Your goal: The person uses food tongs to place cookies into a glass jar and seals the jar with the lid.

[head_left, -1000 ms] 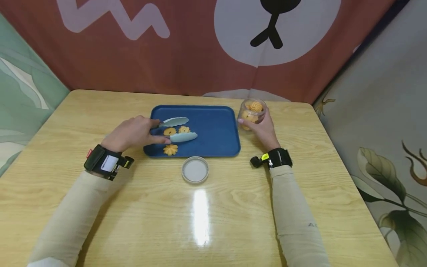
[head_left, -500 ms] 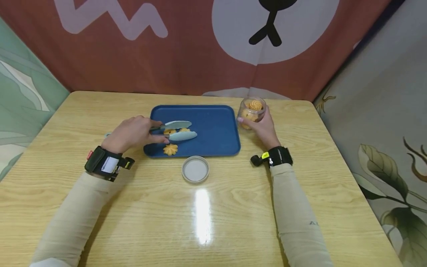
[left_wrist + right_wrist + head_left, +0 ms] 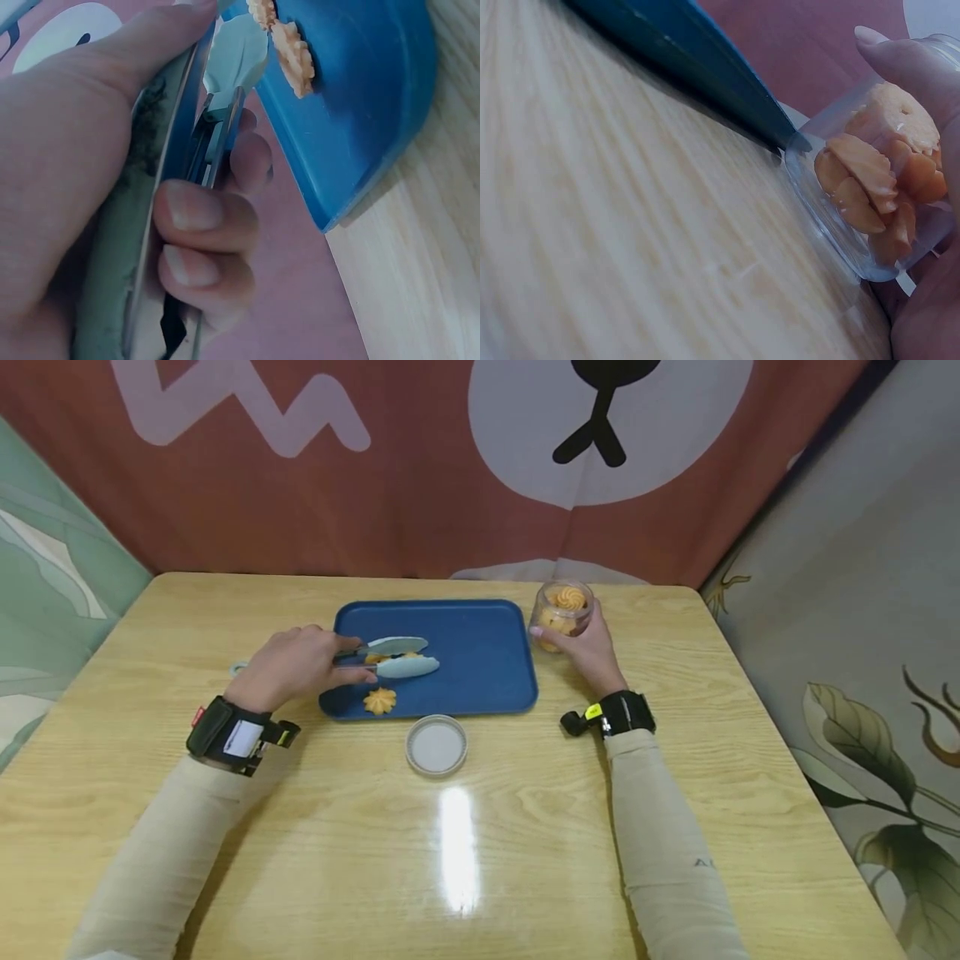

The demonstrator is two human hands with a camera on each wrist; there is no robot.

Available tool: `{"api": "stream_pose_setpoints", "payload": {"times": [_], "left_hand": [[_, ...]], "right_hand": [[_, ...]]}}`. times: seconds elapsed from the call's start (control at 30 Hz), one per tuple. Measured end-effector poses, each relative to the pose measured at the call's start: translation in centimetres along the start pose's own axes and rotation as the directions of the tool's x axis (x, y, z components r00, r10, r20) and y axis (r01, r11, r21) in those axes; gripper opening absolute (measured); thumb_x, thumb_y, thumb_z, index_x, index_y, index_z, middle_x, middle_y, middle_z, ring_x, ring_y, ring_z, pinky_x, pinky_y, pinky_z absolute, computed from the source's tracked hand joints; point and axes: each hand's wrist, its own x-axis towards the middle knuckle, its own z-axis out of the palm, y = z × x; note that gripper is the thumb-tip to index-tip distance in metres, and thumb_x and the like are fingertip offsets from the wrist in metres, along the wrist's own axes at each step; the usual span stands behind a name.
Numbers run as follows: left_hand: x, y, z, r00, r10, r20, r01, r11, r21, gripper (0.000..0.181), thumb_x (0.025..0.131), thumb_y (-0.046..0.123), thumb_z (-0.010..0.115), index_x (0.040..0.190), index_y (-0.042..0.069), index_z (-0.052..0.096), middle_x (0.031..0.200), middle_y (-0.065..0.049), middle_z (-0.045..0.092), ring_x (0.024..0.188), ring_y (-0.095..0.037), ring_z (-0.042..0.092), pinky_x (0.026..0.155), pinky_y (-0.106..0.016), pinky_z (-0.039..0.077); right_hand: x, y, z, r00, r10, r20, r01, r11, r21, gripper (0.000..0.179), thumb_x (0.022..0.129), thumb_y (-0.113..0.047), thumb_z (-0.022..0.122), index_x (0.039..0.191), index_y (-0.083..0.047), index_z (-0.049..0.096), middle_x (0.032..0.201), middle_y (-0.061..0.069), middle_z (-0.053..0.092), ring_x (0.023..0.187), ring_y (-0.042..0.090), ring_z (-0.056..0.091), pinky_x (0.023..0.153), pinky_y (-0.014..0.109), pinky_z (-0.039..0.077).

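My left hand [image 3: 288,668] grips a pair of tongs [image 3: 408,667] with pale mint-coloured tips, low over the left part of the blue tray [image 3: 480,693]. Between and under the tips lie butter cookies, mostly covered from above. Nearer the tray's front edge sits a flower-shaped cookie [image 3: 379,701], apart from the tongs. In the left wrist view, fingers curl round the tongs' metal arms, and a ridged cookie [image 3: 293,60] shows beside a tip. My right hand [image 3: 592,647] holds a clear jar [image 3: 561,614] by its side, at the tray's right end. Several cookies [image 3: 866,184] fill the jar, which has no lid on.
A round, pale lid [image 3: 437,746] lies on the wooden table [image 3: 315,843] just in front of the tray. Behind the table's far edge hangs a reddish-brown cloth [image 3: 300,518] with a printed animal face. A patterned curtain [image 3: 840,635] borders the right side.
The upper tip of the tongs has come down closer to the lower one, covering more of the cookies between them. The right hand and the jar have stayed in place.
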Motion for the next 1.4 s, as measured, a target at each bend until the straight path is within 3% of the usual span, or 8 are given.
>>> {"api": "stream_pose_setpoints", "payload": {"times": [0.23, 0.47, 0.63, 0.73, 0.83, 0.97, 1.13, 1.4], "left_hand": [[0.0, 0.5, 0.2, 1.000, 0.006, 0.005, -0.006, 1.000, -0.021, 0.060, 0.082, 0.056, 0.063, 0.123, 0.012, 0.063, 0.053, 0.004, 0.054, 0.051, -0.012, 0.051, 0.046, -0.034, 0.043], [0.3, 1.2, 0.4, 1.000, 0.008, 0.002, -0.008, 0.999, -0.031, 0.062, 0.083, 0.057, 0.061, 0.126, 0.012, 0.060, 0.044, 0.002, 0.045, 0.041, -0.013, 0.044, 0.039, -0.032, 0.031], [0.6, 1.9, 0.5, 0.999, -0.007, -0.045, 0.005, 0.999, -0.040, 0.067, 0.084, 0.059, 0.058, 0.128, 0.009, 0.057, 0.051, 0.001, 0.055, 0.046, -0.013, 0.050, 0.038, -0.033, 0.036], [1.1, 2.5, 0.4, 0.996, 0.014, -0.092, -0.017, 1.000, -0.023, 0.068, 0.084, 0.060, 0.057, 0.126, 0.007, 0.059, 0.055, 0.001, 0.057, 0.051, -0.013, 0.053, 0.039, -0.033, 0.040], [2.0, 3.3, -0.1, 0.986, 0.070, -0.151, -0.069, 0.998, 0.007, 0.061, 0.084, 0.060, 0.058, 0.116, 0.008, 0.064, 0.055, 0.001, 0.054, 0.050, -0.013, 0.052, 0.038, -0.032, 0.039], [3.6, 4.4, -1.5, 0.963, 0.154, -0.222, -0.146, 0.988, 0.051, 0.055, 0.084, 0.061, 0.056, 0.103, 0.011, 0.066, 0.051, 0.001, 0.045, 0.043, -0.013, 0.046, 0.035, -0.030, 0.031], [6.0, 6.3, -3.6, 0.937, 0.210, -0.280, -0.192, 0.977, 0.091, 0.070, 0.083, 0.071, 0.044, 0.113, 0.011, 0.065, 0.052, 0.000, 0.043, 0.042, -0.014, 0.044, 0.037, -0.031, 0.029], [9.9, 9.5, -5.3, 0.931, 0.219, -0.291, -0.202, 0.975, 0.089, 0.069, 0.083, 0.067, 0.051, 0.124, 0.012, 0.061, 0.071, -0.002, 0.061, 0.055, -0.015, 0.054, 0.036, -0.034, 0.038]], "right_hand": [[0.2, 0.2, -0.3, 1.000, 0.005, -0.012, -0.006, 0.998, -0.068, 0.090, 0.066, -0.038, 0.084, 0.138, -0.027, 0.030, 0.128, 0.005, 0.046, 0.114, 0.014, 0.046, 0.096, 0.043, 0.037], [0.1, 0.2, -0.5, 1.000, 0.013, -0.016, -0.014, 0.999, -0.045, 0.089, 0.066, -0.037, 0.085, 0.137, -0.026, 0.031, 0.128, 0.006, 0.047, 0.114, 0.015, 0.046, 0.097, 0.043, 0.036], [-0.2, 0.1, -0.3, 1.000, 0.023, -0.007, -0.023, 0.999, -0.048, 0.090, 0.067, -0.038, 0.084, 0.138, -0.027, 0.029, 0.130, 0.005, 0.045, 0.116, 0.014, 0.045, 0.098, 0.043, 0.035], [-0.2, 0.0, -0.2, 1.000, 0.023, -0.001, -0.023, 0.998, -0.061, 0.091, 0.067, -0.039, 0.083, 0.139, -0.027, 0.028, 0.130, 0.005, 0.044, 0.116, 0.014, 0.044, 0.097, 0.043, 0.036], [-0.2, 0.0, -0.1, 1.000, 0.027, -0.005, -0.027, 0.997, -0.067, 0.091, 0.067, -0.041, 0.083, 0.138, -0.027, 0.029, 0.130, 0.005, 0.045, 0.116, 0.013, 0.045, 0.097, 0.043, 0.036], [-0.1, 0.1, -0.1, 0.999, 0.036, -0.017, -0.037, 0.996, -0.080, 0.092, 0.066, -0.042, 0.083, 0.138, -0.028, 0.029, 0.130, 0.004, 0.045, 0.116, 0.013, 0.044, 0.098, 0.043, 0.036], [0.0, 0.0, -0.3, 0.999, 0.031, -0.025, -0.033, 0.997, -0.069, 0.092, 0.066, -0.041, 0.084, 0.139, -0.027, 0.028, 0.131, 0.004, 0.045, 0.117, 0.013, 0.044, 0.098, 0.043, 0.035], [0.2, 0.6, 0.0, 1.000, 0.009, -0.027, -0.010, 1.000, -0.028, 0.090, 0.065, -0.038, 0.085, 0.136, -0.026, 0.031, 0.128, 0.005, 0.046, 0.113, 0.015, 0.046, 0.097, 0.043, 0.036]]}}
